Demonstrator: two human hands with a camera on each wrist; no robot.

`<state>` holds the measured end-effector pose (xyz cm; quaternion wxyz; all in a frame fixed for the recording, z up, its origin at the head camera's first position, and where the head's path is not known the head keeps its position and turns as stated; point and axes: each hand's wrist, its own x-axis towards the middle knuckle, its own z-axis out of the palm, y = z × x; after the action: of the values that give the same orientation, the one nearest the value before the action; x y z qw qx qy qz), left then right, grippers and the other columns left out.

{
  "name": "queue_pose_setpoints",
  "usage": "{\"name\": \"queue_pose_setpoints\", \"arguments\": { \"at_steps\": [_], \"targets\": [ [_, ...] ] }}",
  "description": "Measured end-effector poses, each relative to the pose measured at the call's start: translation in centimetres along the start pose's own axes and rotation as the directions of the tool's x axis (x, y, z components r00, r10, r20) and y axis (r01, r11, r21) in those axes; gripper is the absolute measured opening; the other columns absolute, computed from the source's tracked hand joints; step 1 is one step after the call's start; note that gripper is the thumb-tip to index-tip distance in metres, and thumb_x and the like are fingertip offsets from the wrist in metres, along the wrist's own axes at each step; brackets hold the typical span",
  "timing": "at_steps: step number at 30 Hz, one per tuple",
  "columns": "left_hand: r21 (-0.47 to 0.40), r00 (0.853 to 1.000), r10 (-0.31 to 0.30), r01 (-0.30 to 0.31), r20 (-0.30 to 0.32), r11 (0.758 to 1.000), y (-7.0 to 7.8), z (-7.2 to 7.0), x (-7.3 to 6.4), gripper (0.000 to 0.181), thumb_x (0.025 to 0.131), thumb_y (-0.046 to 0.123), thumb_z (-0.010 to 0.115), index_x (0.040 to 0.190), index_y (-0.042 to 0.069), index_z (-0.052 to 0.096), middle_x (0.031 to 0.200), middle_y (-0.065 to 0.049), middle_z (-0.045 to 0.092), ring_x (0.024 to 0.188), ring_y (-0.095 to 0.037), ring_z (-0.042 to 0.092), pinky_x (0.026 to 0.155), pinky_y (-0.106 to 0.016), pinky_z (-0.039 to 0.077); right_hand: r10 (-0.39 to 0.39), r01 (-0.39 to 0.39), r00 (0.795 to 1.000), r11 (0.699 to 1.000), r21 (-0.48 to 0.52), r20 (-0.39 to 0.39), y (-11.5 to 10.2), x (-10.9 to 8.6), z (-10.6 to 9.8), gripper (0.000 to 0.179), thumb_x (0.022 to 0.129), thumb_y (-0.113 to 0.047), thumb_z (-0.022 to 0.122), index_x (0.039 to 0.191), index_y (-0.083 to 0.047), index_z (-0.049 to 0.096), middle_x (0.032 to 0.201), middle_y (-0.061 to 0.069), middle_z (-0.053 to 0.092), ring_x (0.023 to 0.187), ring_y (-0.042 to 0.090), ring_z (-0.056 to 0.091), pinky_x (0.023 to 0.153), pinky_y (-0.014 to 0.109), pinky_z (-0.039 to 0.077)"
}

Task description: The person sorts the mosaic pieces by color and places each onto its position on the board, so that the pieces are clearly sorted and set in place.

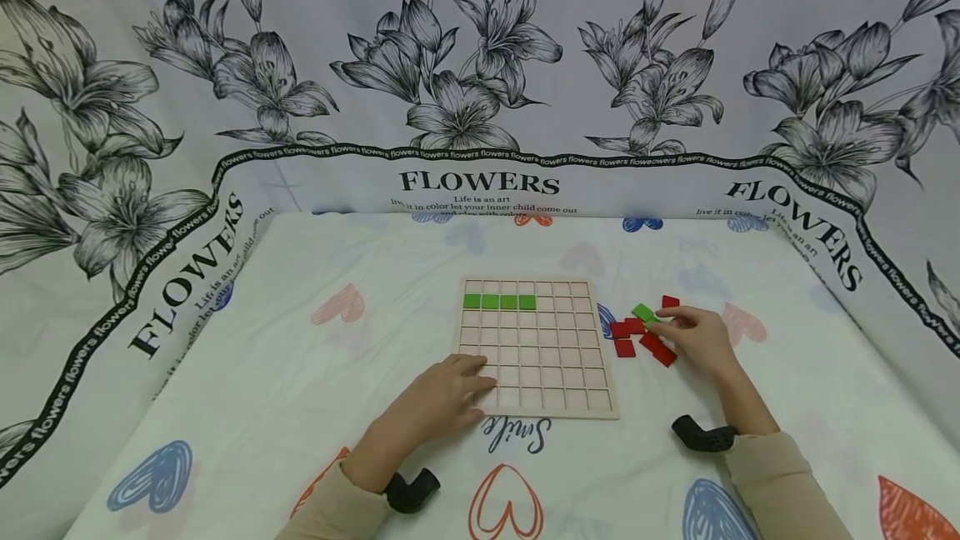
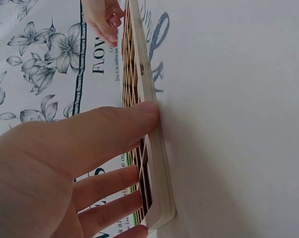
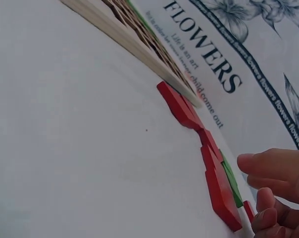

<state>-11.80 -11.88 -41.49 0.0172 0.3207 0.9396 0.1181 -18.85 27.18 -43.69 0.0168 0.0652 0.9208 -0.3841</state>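
Resting flat, fingers straight and slightly spread: left hand (image 1: 442, 398) on near-left corner of wooden grid board (image 1: 558, 357), thumb against its edge. Right hand (image 1: 697, 336): fingers loosely curled, tips touching green tile (image 1: 643, 312); firm pinch cannot be told. Red tiles (image 1: 637, 338) scattered around green tile, right of board. Four green tiles (image 1: 498, 302) in board's second row, left. Heart-print cloth (image 1: 300, 373) underneath; flower-print backdrop (image 1: 480, 65) behind.

Under the left grip (image 1: 438, 400) lies a grid board (image 1: 536, 348) of pale, unvarnished-looking wood, matt and smooth, its edge showing a layered seam in the left wrist view. Just beside the right grip (image 1: 697, 338), the red tiles (image 1: 625, 347) and green tile (image 1: 643, 312) look painted, smooth, faintly satin. The surface (image 1: 262, 373) beneath both grips wears soft, matt printed cloth.
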Motion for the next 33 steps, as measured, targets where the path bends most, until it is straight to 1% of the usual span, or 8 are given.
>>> {"name": "queue_pose_setpoints", "arguments": {
  "at_steps": [3, 11, 18, 26, 33],
  "targets": [
    [0.002, 1.000, 0.002, -0.002, -0.003, 1.000, 0.0, -0.1, 0.0, 0.039, 0.082, 0.028, 0.075, 0.118, 0.014, 0.069, 0.134, -0.012, 0.060, 0.125, -0.029, 0.055, 0.101, -0.044, 0.051, 0.008, -0.008, 1.000, 1.000, -0.019, -0.002, 0.5, 0.1, -0.1, 0.049, 0.088, -0.036, 0.068, 0.120, 0.001, 0.064, 0.082, 0.002, 0.055, 0.080, 0.015, 0.044, 0.058, 0.020, 0.038],
    [0.006, 1.000, 0.014, -0.014, -0.006, 1.000, 0.0, -0.1, 0.1, 0.038, 0.082, 0.027, 0.074, 0.118, 0.014, 0.069, 0.134, -0.012, 0.060, 0.125, -0.028, 0.056, 0.100, -0.044, 0.051, 0.033, -0.033, 0.999, 0.998, -0.052, 0.007, 1.2, 0.3, -0.2, 0.050, 0.089, -0.038, 0.067, 0.120, 0.001, 0.065, 0.080, 0.001, 0.052, 0.081, 0.016, 0.043, 0.061, 0.022, 0.034],
    [0.010, 1.000, 0.014, -0.013, -0.006, 1.000, -0.1, -0.1, 0.0, 0.039, 0.082, 0.027, 0.075, 0.118, 0.014, 0.069, 0.134, -0.012, 0.060, 0.125, -0.028, 0.056, 0.100, -0.044, 0.051, 0.070, -0.070, 0.997, 0.997, -0.028, 0.012, 1.3, 0.4, -0.2, 0.051, 0.089, -0.036, 0.066, 0.124, 0.001, 0.062, 0.081, 0.000, 0.052, 0.084, 0.016, 0.043, 0.063, 0.023, 0.034],
    [0.000, 1.000, 0.008, -0.008, -0.003, 1.000, -0.1, 0.0, -0.1, 0.039, 0.082, 0.027, 0.075, 0.118, 0.015, 0.069, 0.134, -0.012, 0.060, 0.125, -0.028, 0.056, 0.101, -0.044, 0.051, 0.059, -0.058, 0.998, 0.998, -0.033, 0.015, 1.6, 0.4, -0.4, 0.052, 0.088, -0.036, 0.069, 0.123, 0.001, 0.062, 0.078, 0.000, 0.051, 0.080, 0.014, 0.043, 0.060, 0.022, 0.035],
    [-0.006, 1.000, 0.004, -0.004, -0.004, 1.000, 0.0, 0.1, 0.0, 0.039, 0.082, 0.027, 0.074, 0.118, 0.015, 0.069, 0.135, -0.012, 0.060, 0.125, -0.028, 0.055, 0.101, -0.043, 0.051, 0.080, -0.080, 0.997, 0.997, 0.008, 0.015, 1.7, 0.5, -0.5, 0.051, 0.086, -0.033, 0.071, 0.120, 0.003, 0.063, 0.075, -0.004, 0.052, 0.079, 0.013, 0.043, 0.056, 0.020, 0.038]
  ]
}}
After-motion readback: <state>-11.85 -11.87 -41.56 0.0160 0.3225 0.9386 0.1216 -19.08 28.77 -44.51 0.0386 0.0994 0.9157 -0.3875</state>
